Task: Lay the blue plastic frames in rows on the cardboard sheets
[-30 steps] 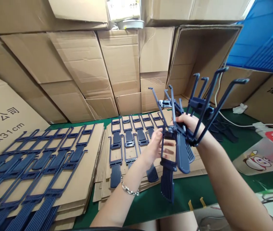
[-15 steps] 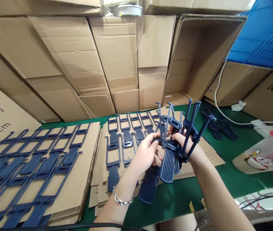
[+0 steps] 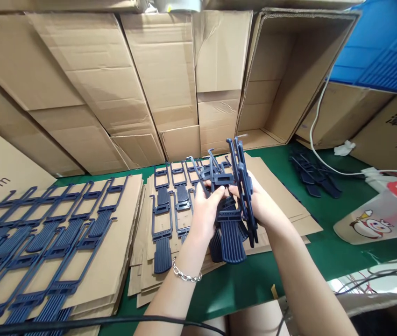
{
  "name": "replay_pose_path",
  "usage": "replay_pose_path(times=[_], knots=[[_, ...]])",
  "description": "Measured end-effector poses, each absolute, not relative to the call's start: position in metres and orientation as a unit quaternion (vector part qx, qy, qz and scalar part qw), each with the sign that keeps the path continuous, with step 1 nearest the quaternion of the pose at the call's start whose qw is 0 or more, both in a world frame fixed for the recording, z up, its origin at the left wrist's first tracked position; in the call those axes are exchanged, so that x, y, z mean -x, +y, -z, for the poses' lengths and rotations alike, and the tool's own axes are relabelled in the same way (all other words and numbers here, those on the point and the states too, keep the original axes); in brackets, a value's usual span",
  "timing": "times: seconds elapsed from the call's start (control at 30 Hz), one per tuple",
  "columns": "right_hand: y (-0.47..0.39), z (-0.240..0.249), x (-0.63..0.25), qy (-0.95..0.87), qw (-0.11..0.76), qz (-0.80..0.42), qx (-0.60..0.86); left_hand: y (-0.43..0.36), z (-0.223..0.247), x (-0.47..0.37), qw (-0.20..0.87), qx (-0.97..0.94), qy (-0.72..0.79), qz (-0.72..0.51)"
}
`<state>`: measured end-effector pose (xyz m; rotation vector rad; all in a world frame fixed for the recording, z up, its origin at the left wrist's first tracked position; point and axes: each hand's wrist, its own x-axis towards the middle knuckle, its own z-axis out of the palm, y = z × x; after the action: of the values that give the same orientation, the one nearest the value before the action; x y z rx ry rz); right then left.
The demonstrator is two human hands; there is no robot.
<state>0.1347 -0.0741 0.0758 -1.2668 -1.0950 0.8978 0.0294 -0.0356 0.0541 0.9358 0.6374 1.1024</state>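
Note:
Both my hands hold a bunch of dark blue plastic frame parts [image 3: 231, 205] above a stack of cardboard sheets [image 3: 282, 200] in the middle. My left hand [image 3: 205, 212] grips the bunch from the left, fingers curled over its top crosspiece. My right hand [image 3: 259, 205] clasps it from the right, with long prongs sticking up past the fingers. More of the same blue parts [image 3: 165, 210] lie flat in a row on the cardboard just left of my hands.
A second cardboard stack [image 3: 128, 205] at the left carries several blue parts [image 3: 61, 233] in rows. Cardboard boxes [image 3: 163, 70] wall the back, one open box [image 3: 289, 70] at right. Loose blue parts [image 3: 312, 172], a white cable [image 3: 324, 158] and a printed plastic bag [image 3: 377, 219] lie on the green tabletop [image 3: 254, 284].
The bunch has come down and to the left from a raised, fanned-out hold to a tighter cluster just over the middle cardboard stack. Both hands closed in around it.

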Motion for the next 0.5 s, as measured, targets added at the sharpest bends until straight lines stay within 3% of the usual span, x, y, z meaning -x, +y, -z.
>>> replay_pose_path(times=[0.27, 0.5], knots=[[-0.053, -0.084, -0.141, -0.514, 0.453, -0.317, 0.656, -0.040, -0.060, -0.033, 0.629, -0.378, 0.267, -0.624], [-0.049, -0.096, -0.130, -0.452, 0.324, -0.236, 0.797, -0.047, -0.061, -0.033, 0.642, -0.393, 0.224, -0.619]])
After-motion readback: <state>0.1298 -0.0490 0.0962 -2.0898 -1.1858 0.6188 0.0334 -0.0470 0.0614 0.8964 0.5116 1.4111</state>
